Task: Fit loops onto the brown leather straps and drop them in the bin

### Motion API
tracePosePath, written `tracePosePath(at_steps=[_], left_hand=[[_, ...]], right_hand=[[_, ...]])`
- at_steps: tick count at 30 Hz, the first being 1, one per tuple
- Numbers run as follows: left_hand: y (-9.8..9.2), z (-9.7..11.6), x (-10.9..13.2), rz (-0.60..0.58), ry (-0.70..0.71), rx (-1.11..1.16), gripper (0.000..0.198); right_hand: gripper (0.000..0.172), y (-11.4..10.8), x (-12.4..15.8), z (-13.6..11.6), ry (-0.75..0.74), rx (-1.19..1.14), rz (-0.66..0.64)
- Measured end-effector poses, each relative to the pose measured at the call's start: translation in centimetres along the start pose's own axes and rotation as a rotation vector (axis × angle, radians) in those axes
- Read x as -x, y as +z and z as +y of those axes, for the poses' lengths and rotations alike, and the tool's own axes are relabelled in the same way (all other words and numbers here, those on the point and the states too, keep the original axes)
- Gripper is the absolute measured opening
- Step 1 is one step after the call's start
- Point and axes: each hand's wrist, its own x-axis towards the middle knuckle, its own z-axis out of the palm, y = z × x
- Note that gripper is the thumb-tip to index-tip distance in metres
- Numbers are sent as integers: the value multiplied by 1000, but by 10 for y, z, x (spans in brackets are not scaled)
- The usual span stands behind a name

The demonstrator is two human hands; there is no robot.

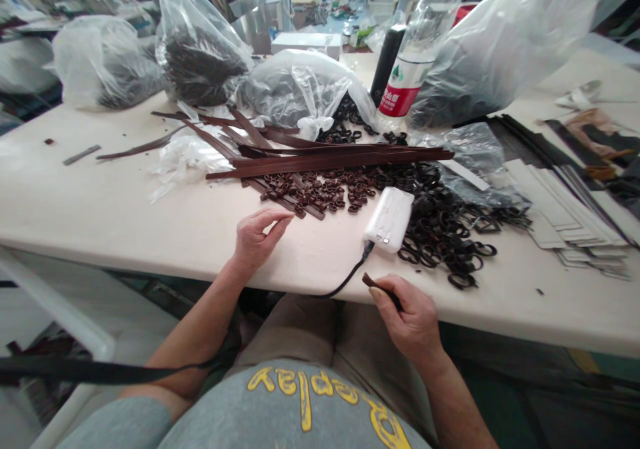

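In the head view, my left hand [257, 239] is over the front of the table with its thumb and fingertips pinched together. Its tips are beside a pile of small brown leather-like loops [330, 192]; whatever may be between them is too small to make out. My right hand [407, 312] is at the table's front edge, closed around a short dark brown strip [373, 281] whose end sticks out past the thumb. Long brown strips [340, 159] lie across the loops. Between the hands and farther back is a white power bank [390, 217] with a black cable [347, 279] plugged in.
Black loops [440, 229] are heaped right of the power bank. Clear plastic bags [300, 86] line the back, near a bottle with a red label [400, 89] and a black cylinder [387, 62]. Pale flat strips [560, 209] are stacked at the right of the table [100, 202].
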Motion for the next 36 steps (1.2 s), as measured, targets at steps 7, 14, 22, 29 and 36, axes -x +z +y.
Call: tracePosePath(at_steps=[7,14,22,29,36], left_hand=[[0,-2,0,1,13,11,11],[1,-1,0,-17,5,0,12],[1,-2,1,-27,25,-2,10],[1,0,0,-20,23,6,10],[1,1,0,-25,5,-6,12]], right_hand=[[10,-1,-1,-2,-18,-5,7],[12,0,-2,0,1,15,-6],[11,-2,-2,-1,-12,4,-3],[9,-1,-1,0,-8,-6,-13],[9,-1,0,1,-14,-5,-15]])
